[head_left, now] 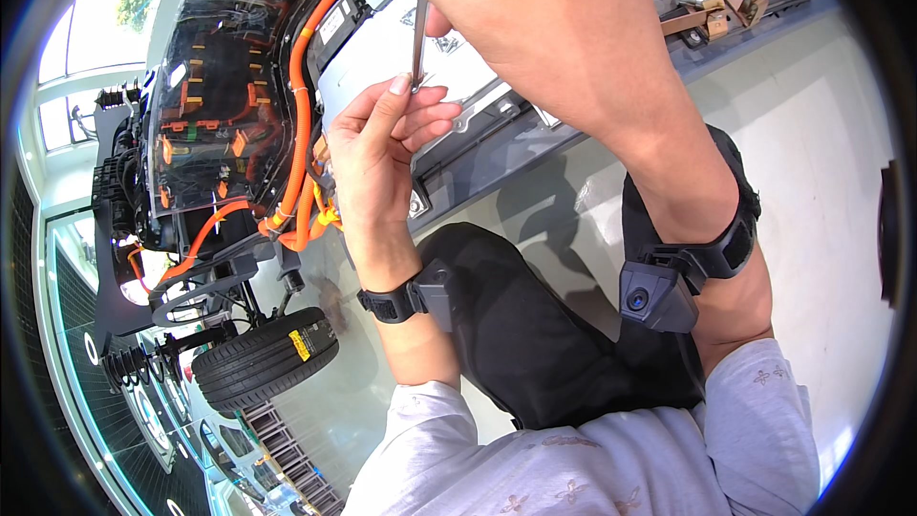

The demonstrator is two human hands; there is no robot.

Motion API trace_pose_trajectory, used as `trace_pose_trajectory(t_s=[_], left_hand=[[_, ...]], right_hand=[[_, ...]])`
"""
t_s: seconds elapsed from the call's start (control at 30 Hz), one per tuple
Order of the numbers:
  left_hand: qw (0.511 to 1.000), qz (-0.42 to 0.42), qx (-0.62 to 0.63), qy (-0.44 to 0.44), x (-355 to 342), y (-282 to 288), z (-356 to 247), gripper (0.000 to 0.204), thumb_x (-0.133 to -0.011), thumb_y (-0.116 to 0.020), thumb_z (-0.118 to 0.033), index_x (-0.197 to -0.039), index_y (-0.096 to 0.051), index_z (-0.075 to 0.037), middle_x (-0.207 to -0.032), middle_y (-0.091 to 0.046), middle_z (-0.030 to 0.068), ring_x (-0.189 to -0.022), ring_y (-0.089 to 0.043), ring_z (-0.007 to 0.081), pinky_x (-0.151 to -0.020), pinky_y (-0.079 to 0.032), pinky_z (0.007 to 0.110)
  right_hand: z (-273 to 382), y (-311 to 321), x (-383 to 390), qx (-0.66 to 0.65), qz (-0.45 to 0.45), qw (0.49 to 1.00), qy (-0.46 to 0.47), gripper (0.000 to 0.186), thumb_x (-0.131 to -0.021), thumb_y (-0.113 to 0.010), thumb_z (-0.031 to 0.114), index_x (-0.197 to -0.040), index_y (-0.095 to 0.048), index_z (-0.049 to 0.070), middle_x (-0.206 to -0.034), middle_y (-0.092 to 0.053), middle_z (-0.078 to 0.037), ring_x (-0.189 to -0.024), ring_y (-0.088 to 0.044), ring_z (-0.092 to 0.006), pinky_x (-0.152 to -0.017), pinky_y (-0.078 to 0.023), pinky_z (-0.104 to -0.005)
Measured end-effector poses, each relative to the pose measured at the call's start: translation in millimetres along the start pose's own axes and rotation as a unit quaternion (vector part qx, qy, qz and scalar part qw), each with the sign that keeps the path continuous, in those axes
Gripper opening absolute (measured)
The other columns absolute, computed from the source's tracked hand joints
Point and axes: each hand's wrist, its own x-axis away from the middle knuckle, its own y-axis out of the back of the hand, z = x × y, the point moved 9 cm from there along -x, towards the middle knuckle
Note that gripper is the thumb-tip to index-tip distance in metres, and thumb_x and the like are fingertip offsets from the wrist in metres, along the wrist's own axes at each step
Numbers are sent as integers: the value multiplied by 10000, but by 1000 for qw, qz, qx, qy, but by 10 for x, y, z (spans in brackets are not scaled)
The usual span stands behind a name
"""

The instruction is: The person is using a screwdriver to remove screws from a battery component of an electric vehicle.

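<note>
My right hand (549, 29) reaches in from the right at the top, its fingers closed round the upper part of a screwdriver, most of which is out of view. The screwdriver's thin metal shaft (420, 33) points down to my left hand (377, 148). There my left thumb and index finger pinch together at the shaft's tip, around something small and shiny that I cannot make out. The other left fingers are loosely curled. Both hands are above a pale, flat-topped unit (377, 62) with a dark frame.
A thick orange cable (301, 119) runs beside a dark transparent cover (205, 124) over a chassis at the left. A tyre (267, 358) is below it. Copper and metal parts (712, 0) lie on the grey ledge at the upper right. My knees (478, 268) are close to the ledge.
</note>
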Motion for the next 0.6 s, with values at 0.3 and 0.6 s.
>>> trace_pose_trajectory(t_s=[0.3,0.6], left_hand=[[1000,-13,-29,2,-10,7,12,233,-957,-580,-116,-1031,-606,104,-894,-694,239,-747,-722,289,-662,-612,319],[999,-16,-36,14,-6,-28,8,264,-976,-550,-131,-1045,-600,118,-900,-692,244,-761,-722,287,-671,-612,318]], right_hand=[[-56,-42,7,68,-30,996,53,234,-913,-628,141,-1013,-596,-68,-732,-608,-82,-560,-534,-84,-480,-416,-254],[-1,-26,45,147,-92,976,135,241,-911,-628,144,-1014,-601,-72,-734,-616,-91,-601,-543,-110,-537,-437,-287]])
